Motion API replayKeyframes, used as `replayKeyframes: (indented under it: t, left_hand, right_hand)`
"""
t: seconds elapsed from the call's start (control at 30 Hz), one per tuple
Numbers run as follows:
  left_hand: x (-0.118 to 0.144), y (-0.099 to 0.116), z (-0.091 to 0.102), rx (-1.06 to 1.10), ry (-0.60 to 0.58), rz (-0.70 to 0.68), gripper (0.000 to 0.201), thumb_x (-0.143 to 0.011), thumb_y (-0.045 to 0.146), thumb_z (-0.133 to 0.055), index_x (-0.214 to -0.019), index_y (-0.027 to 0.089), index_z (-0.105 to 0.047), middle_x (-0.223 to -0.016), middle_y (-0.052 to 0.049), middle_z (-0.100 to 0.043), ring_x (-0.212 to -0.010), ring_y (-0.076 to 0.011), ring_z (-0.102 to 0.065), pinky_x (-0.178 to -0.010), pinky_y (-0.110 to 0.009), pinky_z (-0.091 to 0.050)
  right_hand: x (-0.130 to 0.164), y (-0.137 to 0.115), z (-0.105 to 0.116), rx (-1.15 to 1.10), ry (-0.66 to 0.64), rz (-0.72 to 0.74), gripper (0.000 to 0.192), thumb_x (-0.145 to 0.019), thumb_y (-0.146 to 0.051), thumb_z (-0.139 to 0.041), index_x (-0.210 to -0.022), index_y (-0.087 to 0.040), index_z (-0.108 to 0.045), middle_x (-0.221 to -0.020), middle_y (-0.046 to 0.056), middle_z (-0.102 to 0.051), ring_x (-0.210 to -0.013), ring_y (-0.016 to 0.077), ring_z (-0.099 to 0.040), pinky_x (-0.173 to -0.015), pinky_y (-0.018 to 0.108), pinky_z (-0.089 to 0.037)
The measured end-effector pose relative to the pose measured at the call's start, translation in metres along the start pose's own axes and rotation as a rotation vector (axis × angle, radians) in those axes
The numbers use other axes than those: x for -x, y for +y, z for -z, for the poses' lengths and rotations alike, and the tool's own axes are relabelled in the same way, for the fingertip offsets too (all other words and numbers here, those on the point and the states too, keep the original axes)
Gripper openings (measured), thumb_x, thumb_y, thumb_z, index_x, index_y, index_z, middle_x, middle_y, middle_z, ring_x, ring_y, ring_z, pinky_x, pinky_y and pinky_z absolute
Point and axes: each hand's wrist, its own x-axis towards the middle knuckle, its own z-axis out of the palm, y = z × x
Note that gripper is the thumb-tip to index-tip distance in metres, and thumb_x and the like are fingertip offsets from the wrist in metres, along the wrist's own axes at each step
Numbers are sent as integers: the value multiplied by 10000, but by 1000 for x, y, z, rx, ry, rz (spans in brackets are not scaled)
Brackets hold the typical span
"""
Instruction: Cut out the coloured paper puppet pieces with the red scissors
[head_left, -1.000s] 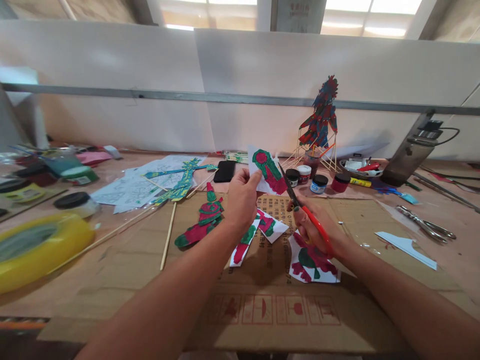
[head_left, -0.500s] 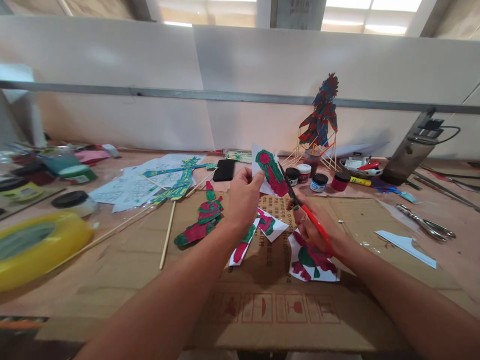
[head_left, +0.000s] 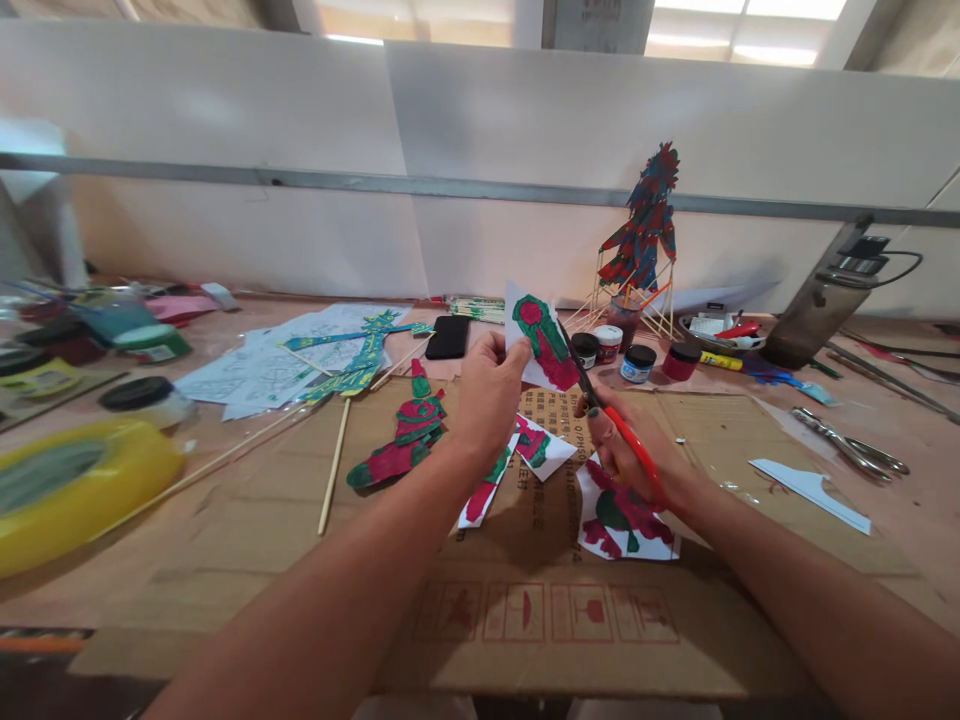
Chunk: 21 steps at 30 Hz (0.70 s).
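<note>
Left hand point(head_left: 491, 385) pinches the painted paper point(head_left: 546, 345) (magenta and green on white) at its left side, thumb in front, held up above the cardboard sheet point(head_left: 225, 560). Right hand point(head_left: 619, 440) is curled around the red handles of the scissors point(head_left: 640, 450); dark blades stand at the paper's right edge. Below the right hand, a wider painted piece point(head_left: 616, 520) lies on the cardboard sheet.

the angular white paper piece point(head_left: 546, 350) bears a crimson disc point(head_left: 530, 311) ringed in green; the dark-bladed metal scissors point(head_left: 616, 420) have red looped plastic handles point(head_left: 641, 455).
</note>
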Motion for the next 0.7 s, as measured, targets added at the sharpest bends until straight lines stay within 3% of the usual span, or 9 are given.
replayKeyframes:
  t: [0.47, 0.7]
  left_hand:
    - [1, 3, -2, -48, 4, -11, 297, -847, 275, -806, -738, 237, -532, -663, 43, -524, -563, -116, -493, -531, -240, -425]
    - [-1, 1, -1, -151, -6, -79, 245, -884, 297, -749, -767, 234, -542, -711, 26, -572, -598, -121, -520, -550, -245, -448]
  right_hand:
    - [1, -7, 5, 120, 27, 91, 699, -998, -815, -368, -1110, -193, -665, -716, 11, -542, -633, 175, -486, -576, 298, -411]
    - [-1, -5, 4, 73, 8, 53, 584, -1001, -749, -452, -1072, -204, -648, -722, 6, -532, -624, 163, -460, -541, 277, -366]
